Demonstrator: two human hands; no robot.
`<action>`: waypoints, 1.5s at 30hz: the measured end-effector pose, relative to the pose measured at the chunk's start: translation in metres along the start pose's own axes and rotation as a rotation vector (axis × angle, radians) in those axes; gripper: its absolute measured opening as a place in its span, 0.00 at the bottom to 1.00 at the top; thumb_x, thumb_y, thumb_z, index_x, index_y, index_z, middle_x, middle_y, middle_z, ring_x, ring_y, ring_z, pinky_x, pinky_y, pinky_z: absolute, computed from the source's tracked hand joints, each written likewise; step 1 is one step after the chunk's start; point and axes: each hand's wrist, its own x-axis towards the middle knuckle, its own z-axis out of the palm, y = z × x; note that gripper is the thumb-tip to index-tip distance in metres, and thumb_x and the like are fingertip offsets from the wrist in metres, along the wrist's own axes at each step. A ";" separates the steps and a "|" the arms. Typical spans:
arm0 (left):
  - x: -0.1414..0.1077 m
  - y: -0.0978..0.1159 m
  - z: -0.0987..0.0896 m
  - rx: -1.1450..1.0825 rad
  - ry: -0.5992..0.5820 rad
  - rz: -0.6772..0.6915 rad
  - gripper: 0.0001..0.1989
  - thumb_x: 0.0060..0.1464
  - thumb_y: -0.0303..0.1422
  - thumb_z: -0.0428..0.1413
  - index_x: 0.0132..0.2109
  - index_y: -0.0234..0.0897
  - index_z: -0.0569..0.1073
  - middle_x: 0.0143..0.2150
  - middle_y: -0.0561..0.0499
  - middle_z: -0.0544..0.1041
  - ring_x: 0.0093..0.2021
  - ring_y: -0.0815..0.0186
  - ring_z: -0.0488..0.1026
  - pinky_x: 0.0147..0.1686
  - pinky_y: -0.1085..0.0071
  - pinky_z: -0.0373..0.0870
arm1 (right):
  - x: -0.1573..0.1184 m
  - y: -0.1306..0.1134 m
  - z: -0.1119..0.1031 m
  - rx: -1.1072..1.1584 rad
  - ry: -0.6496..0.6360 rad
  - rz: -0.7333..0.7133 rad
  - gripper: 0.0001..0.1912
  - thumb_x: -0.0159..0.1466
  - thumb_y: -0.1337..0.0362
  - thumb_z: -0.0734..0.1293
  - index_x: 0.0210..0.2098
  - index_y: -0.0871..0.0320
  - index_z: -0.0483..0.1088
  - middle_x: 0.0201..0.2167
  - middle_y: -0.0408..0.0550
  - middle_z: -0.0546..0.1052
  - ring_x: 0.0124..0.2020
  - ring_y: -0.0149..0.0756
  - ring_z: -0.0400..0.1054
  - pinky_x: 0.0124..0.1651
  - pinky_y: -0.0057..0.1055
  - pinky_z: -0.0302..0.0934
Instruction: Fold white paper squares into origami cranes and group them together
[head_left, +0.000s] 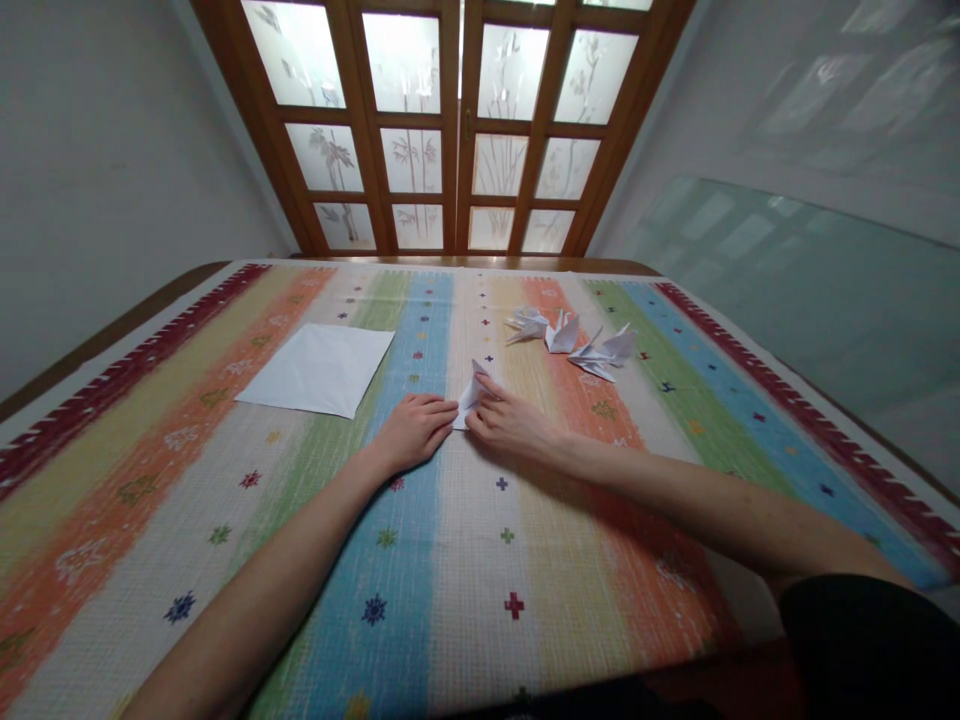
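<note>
A small folded piece of white paper (468, 400) stands partly raised between my hands on the striped tablecloth. My right hand (506, 415) is closed on its right side, thumb and fingers pinching a pointed flap. From the left, my left hand (418, 428) lies on the cloth with its fingers together, the fingertips touching the paper's left edge. Whether they press on part of it cannot be made out.
Flat white sheets (319, 368) lie to the left, beyond my left hand. Several folded white paper figures (562, 332) sit beyond my right hand. The striped tablecloth (480, 560) covers the table; wooden doors with glass panes stand behind it.
</note>
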 end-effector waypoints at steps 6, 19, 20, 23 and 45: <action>-0.003 -0.002 0.001 -0.049 0.087 0.012 0.10 0.61 0.35 0.53 0.43 0.39 0.79 0.45 0.46 0.81 0.48 0.57 0.75 0.48 0.58 0.67 | 0.009 0.000 0.002 0.120 -0.038 -0.002 0.10 0.66 0.71 0.61 0.32 0.62 0.74 0.28 0.49 0.80 0.32 0.37 0.74 0.64 0.45 0.53; -0.002 0.002 0.001 0.021 0.110 0.034 0.12 0.63 0.34 0.51 0.35 0.36 0.76 0.36 0.46 0.80 0.39 0.60 0.75 0.42 0.62 0.67 | 0.029 0.006 -0.002 0.184 -0.140 0.089 0.09 0.63 0.71 0.66 0.28 0.62 0.77 0.26 0.50 0.81 0.30 0.39 0.76 0.63 0.46 0.51; -0.003 0.004 0.000 0.029 0.099 0.053 0.11 0.63 0.34 0.50 0.36 0.36 0.75 0.36 0.45 0.80 0.39 0.60 0.74 0.42 0.62 0.67 | 0.030 0.006 -0.001 0.192 -0.139 0.090 0.09 0.63 0.71 0.66 0.28 0.61 0.77 0.26 0.50 0.81 0.30 0.39 0.76 0.64 0.47 0.51; -0.005 0.008 -0.004 0.039 0.066 0.110 0.11 0.63 0.33 0.48 0.39 0.36 0.74 0.38 0.44 0.78 0.40 0.59 0.74 0.43 0.62 0.68 | 0.032 0.006 0.001 0.196 -0.138 0.094 0.09 0.62 0.71 0.66 0.28 0.61 0.77 0.25 0.49 0.81 0.30 0.38 0.75 0.65 0.47 0.50; -0.001 0.011 0.001 0.100 0.017 0.172 0.13 0.63 0.30 0.48 0.45 0.32 0.76 0.49 0.41 0.79 0.50 0.57 0.74 0.51 0.60 0.69 | 0.018 0.053 -0.012 0.158 0.037 -0.097 0.09 0.60 0.72 0.68 0.26 0.52 0.74 0.21 0.37 0.75 0.47 0.39 0.70 0.68 0.59 0.44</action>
